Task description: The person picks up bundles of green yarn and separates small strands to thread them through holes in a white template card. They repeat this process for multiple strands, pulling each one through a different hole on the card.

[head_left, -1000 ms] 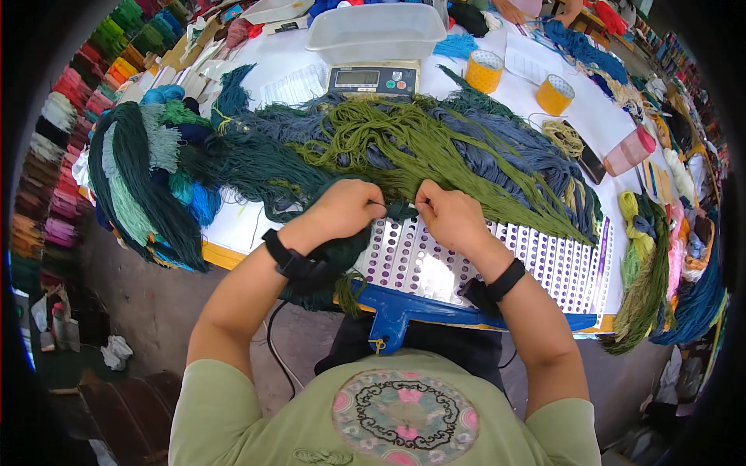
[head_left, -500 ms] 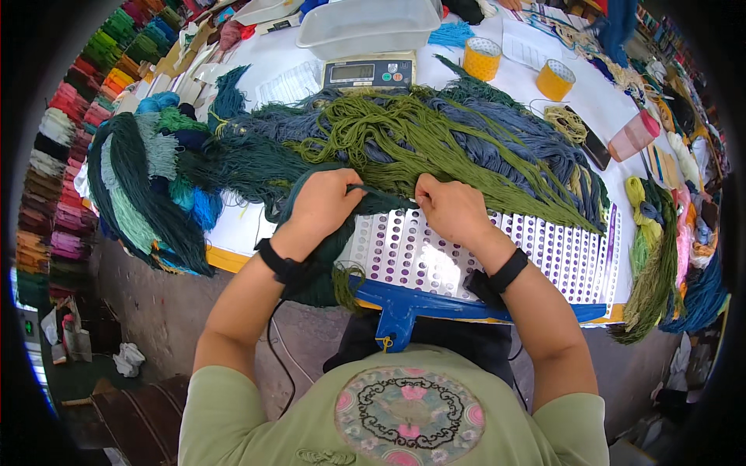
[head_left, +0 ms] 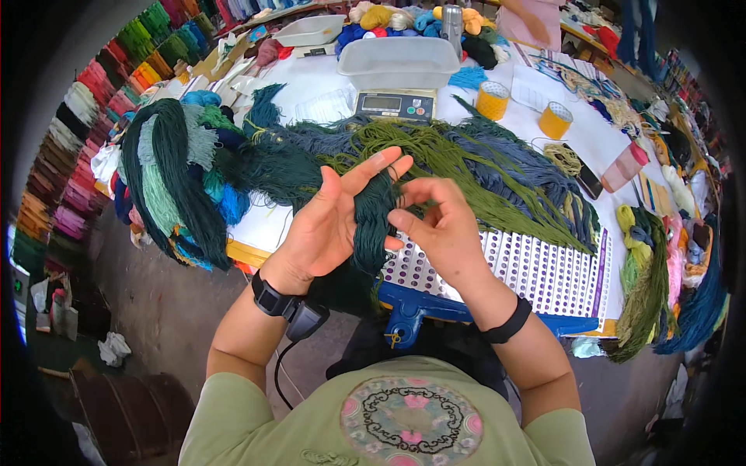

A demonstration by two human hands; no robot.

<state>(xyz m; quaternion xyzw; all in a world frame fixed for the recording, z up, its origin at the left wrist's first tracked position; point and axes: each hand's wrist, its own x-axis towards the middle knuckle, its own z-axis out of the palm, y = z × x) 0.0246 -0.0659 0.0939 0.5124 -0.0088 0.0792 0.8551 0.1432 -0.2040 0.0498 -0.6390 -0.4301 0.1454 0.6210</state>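
A hank of dark green yarn point(head_left: 374, 225) hangs across the fingers of my left hand point(head_left: 330, 221). That palm is turned up, its thumb stands apart, and some fingers are hidden behind the strands. At the hank's right side my right hand point(head_left: 451, 225) has thumb and forefinger bent onto the yarn; how tightly they pinch is hard to see. Just beyond both hands lies a spread of olive green yarn point(head_left: 443, 175) beside blue-grey yarn point(head_left: 493, 159). Under my right hand is a white board with rows of purple-ringed holes point(head_left: 544, 276).
A blue clamp bar point(head_left: 435, 305) runs along the table's front edge. Farther back are a digital scale point(head_left: 396, 105), a clear plastic tub point(head_left: 400, 64), yellow tape rolls point(head_left: 555, 120) and a pink cup point(head_left: 624, 167). More yarn hanks point(head_left: 167, 171) hang over the left edge.
My left hand has turned palm up and opened out, with the dark green yarn across its fingers. Both hands have lifted off the board. The view has tilted up, showing more of the far table.
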